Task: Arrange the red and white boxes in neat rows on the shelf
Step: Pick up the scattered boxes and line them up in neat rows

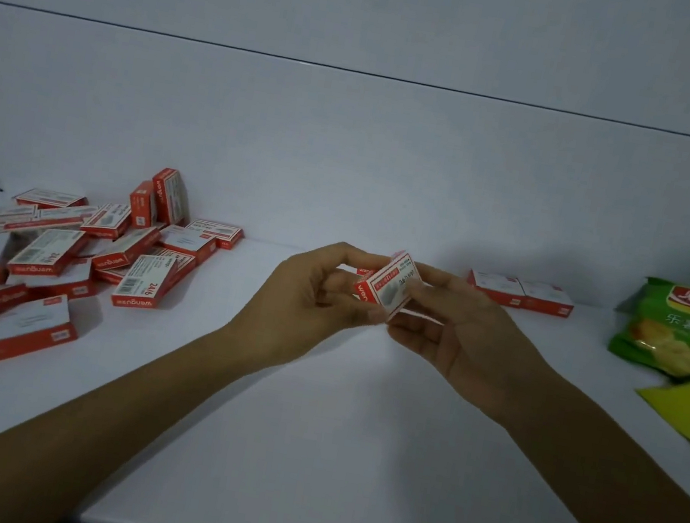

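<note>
White shelf (306,436), red and white box (388,288) tilted above it, pinched between left hand (310,296) and right hand (458,333)

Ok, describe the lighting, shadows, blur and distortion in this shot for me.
Head view: dim, bluish light, no glare on the shelf; the held box, pinched between left hand and right hand, is slightly blurred, its small print unreadable; a soft shadow falls on the back wall beyond it; the pile of boxes looks stretched and soft toward the left edge.

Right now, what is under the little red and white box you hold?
Bare white shelf lies below the red and white cardboard box; the left hand and right hand hide its underside.
</note>
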The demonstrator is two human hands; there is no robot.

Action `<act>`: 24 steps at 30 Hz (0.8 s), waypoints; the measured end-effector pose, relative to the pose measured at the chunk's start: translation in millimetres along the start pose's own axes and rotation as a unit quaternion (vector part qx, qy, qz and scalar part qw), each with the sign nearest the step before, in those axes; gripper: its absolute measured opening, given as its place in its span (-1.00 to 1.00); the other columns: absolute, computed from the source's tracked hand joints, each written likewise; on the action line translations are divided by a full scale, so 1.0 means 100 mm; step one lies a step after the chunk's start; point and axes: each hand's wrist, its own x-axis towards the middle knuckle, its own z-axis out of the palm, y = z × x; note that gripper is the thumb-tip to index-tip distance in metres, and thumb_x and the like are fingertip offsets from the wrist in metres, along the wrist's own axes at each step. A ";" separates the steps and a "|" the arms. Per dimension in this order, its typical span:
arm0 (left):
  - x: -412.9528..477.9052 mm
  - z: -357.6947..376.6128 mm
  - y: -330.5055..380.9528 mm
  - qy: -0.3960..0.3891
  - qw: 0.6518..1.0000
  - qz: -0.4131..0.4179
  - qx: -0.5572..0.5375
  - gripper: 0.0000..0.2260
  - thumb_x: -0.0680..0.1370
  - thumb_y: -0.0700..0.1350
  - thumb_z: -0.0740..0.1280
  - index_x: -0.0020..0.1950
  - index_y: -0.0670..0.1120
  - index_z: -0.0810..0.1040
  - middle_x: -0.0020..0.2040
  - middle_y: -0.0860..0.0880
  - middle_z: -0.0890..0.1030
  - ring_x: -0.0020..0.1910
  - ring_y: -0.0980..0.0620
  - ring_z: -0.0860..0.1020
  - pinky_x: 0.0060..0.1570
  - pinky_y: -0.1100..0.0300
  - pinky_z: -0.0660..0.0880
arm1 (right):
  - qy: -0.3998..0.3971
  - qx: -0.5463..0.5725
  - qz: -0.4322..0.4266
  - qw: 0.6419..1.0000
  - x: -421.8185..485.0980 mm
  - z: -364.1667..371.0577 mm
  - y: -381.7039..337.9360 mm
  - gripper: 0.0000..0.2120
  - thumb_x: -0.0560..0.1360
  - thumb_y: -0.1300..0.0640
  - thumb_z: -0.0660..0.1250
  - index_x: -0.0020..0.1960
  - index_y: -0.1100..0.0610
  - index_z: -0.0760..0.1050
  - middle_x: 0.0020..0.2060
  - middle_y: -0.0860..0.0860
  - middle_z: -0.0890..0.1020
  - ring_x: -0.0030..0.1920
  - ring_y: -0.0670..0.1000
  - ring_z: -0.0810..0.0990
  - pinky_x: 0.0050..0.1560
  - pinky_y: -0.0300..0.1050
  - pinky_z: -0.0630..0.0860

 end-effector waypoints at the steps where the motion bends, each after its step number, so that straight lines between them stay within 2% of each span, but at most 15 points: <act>1: -0.01 -0.01 -0.03 0.017 0.997 0.032 0.072 -0.64 0.40 -0.18 0.47 0.16 0.00 0.53 0.01 0.10 0.66 -0.08 0.13 0.65 -0.08 0.27 0.56 | -0.008 0.005 0.013 1.000 0.00 0.00 0.03 -0.66 0.48 0.10 0.30 0.22 0.19 0.49 -0.01 0.15 0.65 -0.08 0.05 0.65 -0.13 -0.11 0.61; 3: -0.03 -0.01 -0.10 0.020 0.961 0.120 0.250 -0.63 0.42 0.01 0.45 0.20 0.09 0.49 0.02 0.22 0.62 -0.10 0.23 0.62 -0.09 0.25 0.56 | -0.029 -0.021 0.038 0.999 -0.03 0.02 0.09 -0.60 0.44 0.00 0.31 0.20 0.17 0.50 0.02 0.14 0.65 -0.06 0.07 0.66 -0.09 -0.08 0.61; 5: -0.05 0.02 -0.12 -0.001 0.921 0.145 0.362 -0.58 0.39 0.20 0.38 0.20 0.16 0.41 -0.01 0.30 0.56 -0.12 0.28 0.59 -0.08 0.19 0.57 | -0.036 -0.038 0.055 0.997 -0.06 0.04 0.15 -0.60 0.42 0.01 0.34 0.20 0.15 0.50 0.02 0.14 0.64 -0.11 0.07 0.66 -0.10 -0.07 0.60; 7: -0.04 0.04 -0.11 -0.024 0.920 0.120 0.373 -0.47 0.34 0.25 0.41 0.23 0.22 0.30 -0.03 0.35 0.51 -0.12 0.28 0.56 -0.07 0.19 0.56 | -0.018 -0.050 0.070 0.996 -0.06 0.05 0.17 -0.59 0.43 0.11 0.37 0.25 0.14 0.44 -0.02 0.13 0.61 -0.20 0.06 0.66 -0.15 -0.07 0.60; 9: 0.01 -0.01 -0.12 -0.048 0.933 0.094 0.343 -0.37 0.29 0.24 0.47 0.25 0.29 0.23 -0.01 0.34 0.49 -0.08 0.25 0.55 -0.07 0.21 0.55 | -0.008 -0.185 0.043 0.982 -0.01 0.02 0.16 -0.55 0.44 0.17 0.39 0.30 0.03 0.39 0.01 0.10 0.59 -0.16 0.03 0.65 -0.17 -0.14 0.59; 10: 0.05 -0.05 -0.14 -0.052 0.938 0.092 0.331 -0.34 0.27 0.26 0.48 0.27 0.29 0.23 0.02 0.32 0.49 -0.06 0.23 0.54 -0.07 0.21 0.55 | -0.007 -0.295 0.009 0.955 0.02 -0.01 0.13 -0.50 0.43 0.15 0.40 0.32 -0.03 0.36 0.05 0.05 0.58 -0.13 0.00 0.63 -0.18 -0.20 0.58; 12: 0.12 -0.11 -0.20 -0.051 0.942 0.088 0.321 -0.28 0.25 0.32 0.46 0.33 0.21 0.27 0.14 0.27 0.47 0.00 0.21 0.52 -0.07 0.23 0.54 | 0.002 -0.480 -0.088 0.873 0.10 -0.07 0.09 -0.41 0.42 0.11 0.42 0.38 -0.09 0.28 0.11 -0.05 0.53 -0.07 -0.09 0.56 -0.14 -0.32 0.51; 14: 0.17 -0.13 -0.25 -0.049 0.949 0.064 0.306 -0.26 0.28 0.32 0.41 0.39 0.12 0.30 0.25 0.19 0.46 0.02 0.22 0.52 -0.05 0.25 0.55 | 0.020 -0.559 -0.160 0.813 0.17 -0.12 0.07 -0.38 0.42 0.11 0.43 0.40 -0.07 0.26 0.13 -0.06 0.50 0.04 -0.12 0.51 -0.05 -0.36 0.45; 17: 0.18 -0.11 -0.28 -0.023 0.970 0.066 0.231 -0.44 0.34 0.15 0.39 0.31 0.04 0.42 0.14 0.13 0.56 -0.09 0.19 0.59 -0.08 0.27 0.56 | 0.039 -0.590 -0.229 0.773 0.20 -0.12 0.09 -0.38 0.39 0.14 0.46 0.38 -0.02 0.30 0.16 -0.02 0.51 0.14 -0.09 0.49 0.01 -0.38 0.43; 19: 0.18 -0.11 -0.30 0.007 0.978 0.077 0.193 -0.58 0.36 0.05 0.41 0.19 0.03 0.46 0.05 0.14 0.59 -0.17 0.17 0.61 -0.13 0.32 0.56 | 0.054 -0.574 -0.248 0.778 0.22 -0.12 0.11 -0.34 0.35 0.15 0.50 0.37 0.00 0.31 0.15 -0.03 0.52 0.11 -0.11 0.50 -0.01 -0.42 0.46; 22: 0.18 -0.11 -0.34 0.040 0.984 0.063 0.161 -0.65 0.36 -0.03 0.47 0.08 0.05 0.46 0.02 0.18 0.59 -0.20 0.15 0.62 -0.15 0.34 0.55 | 0.095 -0.491 -0.229 0.835 0.24 -0.14 0.13 -0.32 0.29 0.15 0.54 0.33 0.05 0.33 0.05 -0.11 0.54 -0.04 -0.18 0.56 -0.06 -0.46 0.49; 24: 0.18 -0.11 -0.37 0.055 0.986 0.052 0.150 -0.65 0.36 -0.12 0.50 0.05 0.06 0.46 0.02 0.19 0.59 -0.21 0.15 0.62 -0.15 0.32 0.56 | 0.102 -0.433 -0.212 0.870 0.26 -0.15 0.16 -0.37 0.27 0.18 0.55 0.27 0.08 0.39 0.05 -0.07 0.60 -0.06 -0.15 0.61 0.00 -0.31 0.56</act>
